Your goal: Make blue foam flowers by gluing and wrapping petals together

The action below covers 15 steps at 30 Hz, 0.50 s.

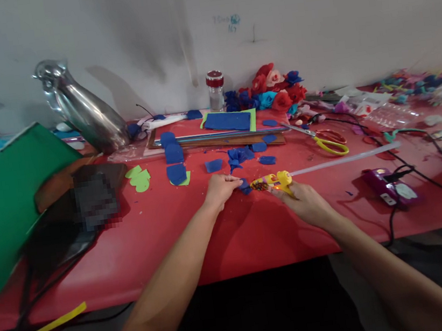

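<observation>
My right hand point(303, 201) is wrapped round the handle of a yellow hot glue gun point(280, 180), whose nozzle points left. A long translucent glue stick point(346, 159) juts out of its back toward the right. Between the fingertips of my left hand point(221, 190) is a small blue petal piece point(245, 186), right at the glue gun's tip; whether the two touch I cannot tell. Just beyond lie crumpled blue pieces point(239, 156) and loose cut blue petals point(213, 165). More blue petals point(176, 173) and green paper cutouts point(139, 179) rest to the left.
Red-and-yellow scissors point(330, 142) lie at right, beyond the glue stick. A purple power box point(390, 186) with black cords sits near the right front. Against the wall stand a metal jug point(85, 107), a red-lidded jar point(216, 90) and fabric flowers point(272, 91). A green board point(17, 197) leans at left.
</observation>
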Each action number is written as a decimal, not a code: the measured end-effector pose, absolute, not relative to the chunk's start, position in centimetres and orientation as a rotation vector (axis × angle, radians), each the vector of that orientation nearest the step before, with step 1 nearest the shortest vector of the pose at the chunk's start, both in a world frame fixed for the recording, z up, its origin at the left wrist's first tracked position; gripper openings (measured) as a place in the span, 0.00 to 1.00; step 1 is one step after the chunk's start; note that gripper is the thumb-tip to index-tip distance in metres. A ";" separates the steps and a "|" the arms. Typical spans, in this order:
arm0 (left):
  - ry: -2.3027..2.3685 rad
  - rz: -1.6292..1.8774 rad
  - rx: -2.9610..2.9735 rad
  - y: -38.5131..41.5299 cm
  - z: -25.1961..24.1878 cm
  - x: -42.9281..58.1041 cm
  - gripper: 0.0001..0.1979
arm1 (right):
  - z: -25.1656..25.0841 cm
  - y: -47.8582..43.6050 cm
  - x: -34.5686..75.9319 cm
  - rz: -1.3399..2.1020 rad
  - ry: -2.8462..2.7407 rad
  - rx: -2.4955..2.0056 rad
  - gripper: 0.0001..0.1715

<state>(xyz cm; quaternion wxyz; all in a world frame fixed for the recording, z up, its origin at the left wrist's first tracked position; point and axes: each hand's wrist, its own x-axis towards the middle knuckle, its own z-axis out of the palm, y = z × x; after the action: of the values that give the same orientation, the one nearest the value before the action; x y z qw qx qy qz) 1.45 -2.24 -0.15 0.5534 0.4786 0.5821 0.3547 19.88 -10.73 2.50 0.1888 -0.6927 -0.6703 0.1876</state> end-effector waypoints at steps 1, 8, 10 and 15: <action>1.372 0.843 1.130 -2.2 -0.2 1.4 0.04 | 2.5 -10.7 19.9 0.532 -1.883 -1.942 0.21; 1.378 0.849 1.115 -2.3 -0.1 1.5 0.05 | 2.6 -10.8 20.1 0.521 -1.883 -1.943 0.20; 1.391 0.849 1.118 -2.3 0.0 1.5 0.04 | 2.6 -10.9 20.1 0.509 -1.888 -1.933 0.19; 1.380 0.851 1.133 -2.4 0.1 1.3 0.03 | 3.0 -11.0 20.0 0.567 -1.857 -1.947 0.21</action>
<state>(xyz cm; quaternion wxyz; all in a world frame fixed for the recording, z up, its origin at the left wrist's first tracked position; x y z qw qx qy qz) 1.34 -2.38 0.11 0.5494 0.4786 0.5830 0.3595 20.05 -11.01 3.00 0.1947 -0.6945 -0.6625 0.2023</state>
